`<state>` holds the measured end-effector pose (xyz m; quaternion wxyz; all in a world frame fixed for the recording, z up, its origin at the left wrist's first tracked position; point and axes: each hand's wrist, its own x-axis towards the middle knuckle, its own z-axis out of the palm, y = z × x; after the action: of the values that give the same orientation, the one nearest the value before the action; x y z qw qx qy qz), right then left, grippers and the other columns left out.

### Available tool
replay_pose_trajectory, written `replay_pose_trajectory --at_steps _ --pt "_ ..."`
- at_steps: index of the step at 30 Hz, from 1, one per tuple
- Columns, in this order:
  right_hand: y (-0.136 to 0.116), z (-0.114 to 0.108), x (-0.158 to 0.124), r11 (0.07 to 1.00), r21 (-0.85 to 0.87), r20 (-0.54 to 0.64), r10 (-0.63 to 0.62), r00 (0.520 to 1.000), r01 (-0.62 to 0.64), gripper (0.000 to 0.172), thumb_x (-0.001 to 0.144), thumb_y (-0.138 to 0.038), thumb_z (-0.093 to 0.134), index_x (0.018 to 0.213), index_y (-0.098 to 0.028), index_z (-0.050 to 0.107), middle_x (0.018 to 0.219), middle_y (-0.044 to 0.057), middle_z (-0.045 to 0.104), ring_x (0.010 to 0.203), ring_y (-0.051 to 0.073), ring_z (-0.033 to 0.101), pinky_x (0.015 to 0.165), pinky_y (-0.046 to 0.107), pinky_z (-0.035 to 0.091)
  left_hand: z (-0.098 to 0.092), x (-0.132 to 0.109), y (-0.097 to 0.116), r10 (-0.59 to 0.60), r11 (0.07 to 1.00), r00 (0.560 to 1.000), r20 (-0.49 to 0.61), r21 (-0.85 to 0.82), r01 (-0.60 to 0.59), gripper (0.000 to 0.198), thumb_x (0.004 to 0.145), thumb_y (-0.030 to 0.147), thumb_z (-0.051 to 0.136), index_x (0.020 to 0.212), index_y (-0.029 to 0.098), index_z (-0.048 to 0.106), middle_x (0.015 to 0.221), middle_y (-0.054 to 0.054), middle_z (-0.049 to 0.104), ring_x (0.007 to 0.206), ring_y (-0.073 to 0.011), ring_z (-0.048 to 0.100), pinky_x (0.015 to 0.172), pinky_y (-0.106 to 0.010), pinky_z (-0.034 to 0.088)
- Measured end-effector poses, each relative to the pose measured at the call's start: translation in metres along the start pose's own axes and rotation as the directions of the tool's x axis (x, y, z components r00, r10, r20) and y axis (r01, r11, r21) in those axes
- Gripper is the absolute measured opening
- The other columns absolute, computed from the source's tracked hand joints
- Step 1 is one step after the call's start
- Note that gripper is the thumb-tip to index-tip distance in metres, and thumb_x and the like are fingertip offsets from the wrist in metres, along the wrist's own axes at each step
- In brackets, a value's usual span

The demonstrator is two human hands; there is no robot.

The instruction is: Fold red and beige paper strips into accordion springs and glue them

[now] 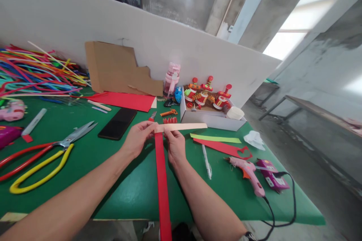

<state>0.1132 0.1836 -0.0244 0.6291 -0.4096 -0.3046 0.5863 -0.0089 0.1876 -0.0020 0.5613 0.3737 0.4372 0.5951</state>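
A long red paper strip [162, 184] hangs toward me over the table's front edge. A pale orange strip [189, 126] lies across its far end, pointing right, so the two meet at about a right angle. My left hand [139, 138] pinches the corner where they meet. Close beside it, my right hand [175, 145] has its fingers closed on the strips just right of that corner. Whether the strips are stuck together cannot be seen. Just beyond my hands lie a folded red paper piece [170, 120] and an orange cutter [169, 112].
Scissors [68, 141] and a phone [117, 123] lie left. Right are a pen [207, 162], green strip [215, 138], red offcut [220, 148] and corded pink glue gun [247, 171]. Behind stand a white box [215, 121] of red figures, a pink bottle [171, 79] and cardboard [118, 69].
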Motion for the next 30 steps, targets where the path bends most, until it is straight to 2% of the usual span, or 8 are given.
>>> replay_pose_trajectory --at_steps 8,13,16,18,20,23,26,30 --pt "-0.001 0.007 -0.009 1.0 0.013 0.059 0.003 0.998 -0.004 0.021 0.063 -0.03 0.081 0.077 -0.017 0.073 0.079 0.001 0.075 0.071 0.014 0.064 0.071 0.025 0.05 -0.002 0.0 -0.002 0.076 0.996 0.996 -0.037 0.058 -0.073 0.026 0.05 0.037 0.085 0.061 0.018 0.072 0.057 0.001 0.064 0.056 -0.012 0.053 0.055 -0.024 0.045" --pt "-0.004 0.009 -0.01 0.991 0.027 0.185 0.123 0.975 -0.131 0.026 0.061 -0.029 0.081 0.082 -0.016 0.073 0.086 0.004 0.077 0.078 0.018 0.069 0.07 0.025 0.052 -0.002 -0.001 -0.001 0.089 0.991 0.996 -0.021 0.1 -0.087 0.022 0.052 0.036 0.083 0.059 0.018 0.072 0.058 -0.001 0.066 0.057 -0.0142 0.056 0.058 -0.027 0.047" --pt "-0.006 0.008 -0.008 0.989 0.026 0.176 0.139 0.975 -0.146 0.025 0.06 -0.026 0.081 0.081 -0.016 0.073 0.088 0.005 0.078 0.08 0.018 0.07 0.066 0.023 0.052 -0.006 0.002 0.001 0.085 0.977 0.996 0.003 0.198 -0.084 0.026 0.06 0.042 0.078 0.068 0.018 0.074 0.062 -0.002 0.066 0.057 -0.0146 0.055 0.055 -0.027 0.045" --pt "-0.007 0.007 -0.005 0.987 0.075 0.13 0.133 0.982 -0.144 0.023 0.059 -0.023 0.081 0.08 -0.016 0.073 0.082 0.003 0.077 0.074 0.016 0.07 0.065 0.022 0.053 -0.011 0.004 0.003 0.177 0.93 0.983 0.052 0.318 -0.184 0.028 0.072 0.043 0.07 0.083 0.018 0.075 0.069 -0.002 0.066 0.058 -0.0148 0.055 0.054 -0.027 0.045" --pt "-0.009 0.004 -0.002 0.974 0.157 0.1 0.146 0.984 -0.16 0.021 0.059 -0.019 0.081 0.078 -0.017 0.072 0.075 0.001 0.076 0.067 0.014 0.068 0.065 0.022 0.054 -0.016 0.004 0.006 0.366 0.787 0.914 0.177 0.466 -0.405 0.023 0.08 0.035 0.062 0.093 0.02 0.073 0.082 -0.004 0.066 0.069 -0.0167 0.058 0.062 -0.029 0.048" --pt "-0.011 0.002 0.001 0.95 0.249 0.098 0.168 0.981 -0.187 0.018 0.061 -0.016 0.079 0.077 -0.017 0.071 0.071 -0.001 0.075 0.063 0.011 0.066 0.066 0.02 0.055 -0.019 0.002 0.008 0.532 0.433 0.709 0.462 0.571 -0.697 0.023 0.083 0.017 0.053 0.097 0.022 0.07 0.097 -0.006 0.061 0.092 -0.0206 0.058 0.079 -0.033 0.05" --pt "-0.011 0.001 0.002 0.939 0.283 0.093 0.174 0.98 -0.194 0.013 0.064 -0.014 0.077 0.075 -0.017 0.071 0.068 -0.002 0.073 0.06 0.01 0.064 0.062 0.018 0.053 -0.018 -0.001 0.005 0.52 0.175 0.575 0.632 0.58 -0.795 0.027 0.082 0.009 0.05 0.1 0.021 0.067 0.098 -0.007 0.058 0.095 -0.0226 0.055 0.081 -0.035 0.049" --pt "-0.011 0.003 0.0 0.936 0.294 0.088 0.174 0.981 -0.193 0.016 0.062 -0.013 0.077 0.077 -0.016 0.071 0.069 -0.001 0.073 0.06 0.011 0.063 0.06 0.02 0.052 -0.016 -0.002 0.002 0.543 -0.037 0.497 0.677 0.61 -0.791 0.018 0.087 0.012 0.051 0.091 0.019 0.067 0.09 -0.008 0.06 0.085 -0.0229 0.053 0.075 -0.036 0.047"
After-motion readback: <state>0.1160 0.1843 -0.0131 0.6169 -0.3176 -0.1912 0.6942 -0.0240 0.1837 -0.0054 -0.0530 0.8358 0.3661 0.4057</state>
